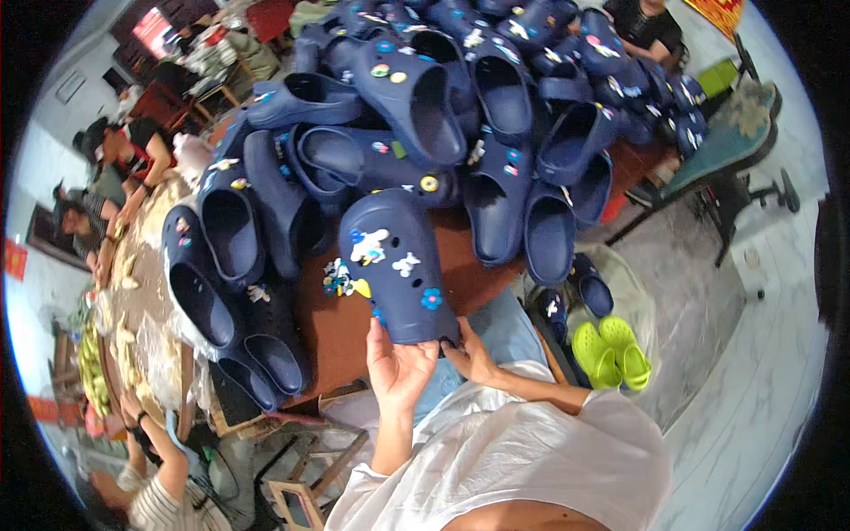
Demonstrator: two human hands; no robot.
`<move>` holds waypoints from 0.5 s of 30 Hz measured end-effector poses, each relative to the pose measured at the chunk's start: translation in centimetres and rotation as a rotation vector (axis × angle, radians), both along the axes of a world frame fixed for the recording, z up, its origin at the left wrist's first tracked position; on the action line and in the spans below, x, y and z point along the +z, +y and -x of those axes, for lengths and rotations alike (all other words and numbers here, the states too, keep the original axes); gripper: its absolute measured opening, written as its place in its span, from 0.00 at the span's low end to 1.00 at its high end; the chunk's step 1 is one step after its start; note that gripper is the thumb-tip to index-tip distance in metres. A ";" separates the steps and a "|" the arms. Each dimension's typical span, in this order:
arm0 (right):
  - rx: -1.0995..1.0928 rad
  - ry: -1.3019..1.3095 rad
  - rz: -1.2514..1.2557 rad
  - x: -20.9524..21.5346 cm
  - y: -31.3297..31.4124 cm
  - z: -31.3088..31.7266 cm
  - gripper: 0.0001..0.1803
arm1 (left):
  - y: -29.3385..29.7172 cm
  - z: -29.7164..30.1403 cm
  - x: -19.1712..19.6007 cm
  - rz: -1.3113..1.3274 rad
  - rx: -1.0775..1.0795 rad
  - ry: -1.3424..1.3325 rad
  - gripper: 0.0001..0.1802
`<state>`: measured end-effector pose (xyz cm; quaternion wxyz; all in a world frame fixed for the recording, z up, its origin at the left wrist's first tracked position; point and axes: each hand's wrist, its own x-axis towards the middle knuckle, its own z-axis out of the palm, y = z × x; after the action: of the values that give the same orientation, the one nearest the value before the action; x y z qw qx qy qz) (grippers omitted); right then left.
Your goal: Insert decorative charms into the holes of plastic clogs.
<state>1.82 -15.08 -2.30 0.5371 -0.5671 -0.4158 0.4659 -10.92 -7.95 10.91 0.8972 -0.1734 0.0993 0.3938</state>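
Observation:
A navy clog [394, 305] is held over the table's near edge, its rounded toe pointing away and its perforated upper facing up. A white cartoon charm [369, 246], a smaller white charm [406, 264] and a blue flower charm [431, 298] decorate it. My left hand [400, 367] supports its near end, thumb along the left side, other fingers partly hidden beneath. At the near right corner, my right hand [474, 354] grips the edge between thumb and fingers. Small colourful charms [338, 277] show at the clog's left edge; whether they are attached is unclear.
Navy clogs [412, 97] lie heaped across the brown table [341, 341]. Lime-green clogs [611, 354] stand on the floor at right, near a chair [726, 146]. People work along another table [150, 310] at left; another person [651, 31] sits beyond the heap.

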 end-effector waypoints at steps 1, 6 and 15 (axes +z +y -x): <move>-0.021 0.002 -0.046 0.2 0.1 0.0 0.20 | 0.0 0.0 0.0 0.014 -0.021 0.004 0.16; -0.022 -0.035 -0.100 -1.0 0.7 -1.3 0.19 | 0.0 -0.9 0.8 0.005 -0.019 -0.029 0.15; -0.063 -0.008 -0.140 -1.1 1.8 -4.1 0.21 | -0.8 -1.4 -3.2 0.051 -0.060 -0.132 0.15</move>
<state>5.96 -13.24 -3.35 0.5882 -0.5428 -0.4314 0.4164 -9.55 -8.79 7.72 0.9085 -0.2188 0.0551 0.3518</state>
